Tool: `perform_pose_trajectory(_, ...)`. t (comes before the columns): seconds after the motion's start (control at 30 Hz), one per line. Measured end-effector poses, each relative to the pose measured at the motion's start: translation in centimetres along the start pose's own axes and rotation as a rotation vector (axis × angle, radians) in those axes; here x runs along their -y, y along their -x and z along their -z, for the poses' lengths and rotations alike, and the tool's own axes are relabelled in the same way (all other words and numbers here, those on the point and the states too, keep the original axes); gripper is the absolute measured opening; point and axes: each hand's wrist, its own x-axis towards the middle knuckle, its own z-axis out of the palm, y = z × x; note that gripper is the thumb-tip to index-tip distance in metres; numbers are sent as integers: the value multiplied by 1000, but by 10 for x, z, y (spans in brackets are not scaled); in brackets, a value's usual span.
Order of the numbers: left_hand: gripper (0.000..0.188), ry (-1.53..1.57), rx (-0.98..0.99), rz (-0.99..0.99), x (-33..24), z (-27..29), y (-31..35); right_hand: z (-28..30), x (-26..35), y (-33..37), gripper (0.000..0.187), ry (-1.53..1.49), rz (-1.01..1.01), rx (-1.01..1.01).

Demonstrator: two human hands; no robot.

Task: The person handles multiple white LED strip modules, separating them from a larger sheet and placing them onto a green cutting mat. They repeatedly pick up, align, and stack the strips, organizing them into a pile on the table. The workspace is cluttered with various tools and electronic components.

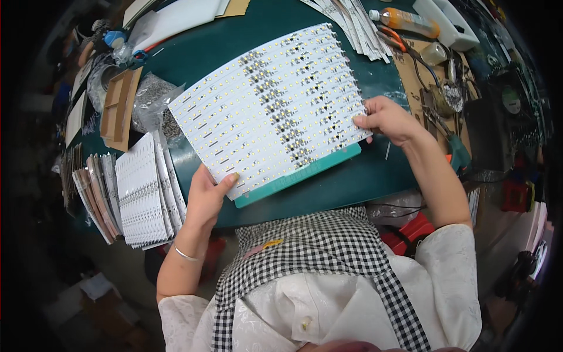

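Between my two hands is a wide white LED circuit board panel [234, 111], made of many parallel strips dotted with small yellowish LEDs and dark components. It is tilted, its left end lower than its right. My left hand [209, 192] grips the near left corner, thumb on top. At the right end my right hand [387, 120] pinches the near corner, with its fingers partly hidden under the board. A teal flat strip [299, 175] shows along the panel's near edge; whether it touches the panel I cannot tell.
Stacked white LED panels [141, 193] stand at the left table edge, by a clear bag of small metal parts [153, 105] and a cardboard tray [119, 108]. Loose white strips [352, 26] lie at the back. Rightward are an orange drink bottle [404, 22], pliers [392, 38] and a soldering-tool area on cardboard [413, 79].
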Motion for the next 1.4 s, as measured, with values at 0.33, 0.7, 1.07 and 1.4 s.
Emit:
perform_pose_trajectory(0.33, 40, -55, 11, 100, -14, -6, -3, -18, 12, 8, 22, -76, -127, -116)
perform_pose_trajectory(0.7, 46, 4, -28, -113, -1, -9, -3, -24, 5, 20, 29, -79, 13, -141)
perform_pose_trajectory(1.07, 49, 379, -418, -609, -22, 42, 30, -18, -17, 27, 9, 45, 439, -314)
perform_pose_trajectory(1.4, 56, 184, -394, -469, 3, 27, 28, -3, 23, -63, 28, 1008, 649, -883)
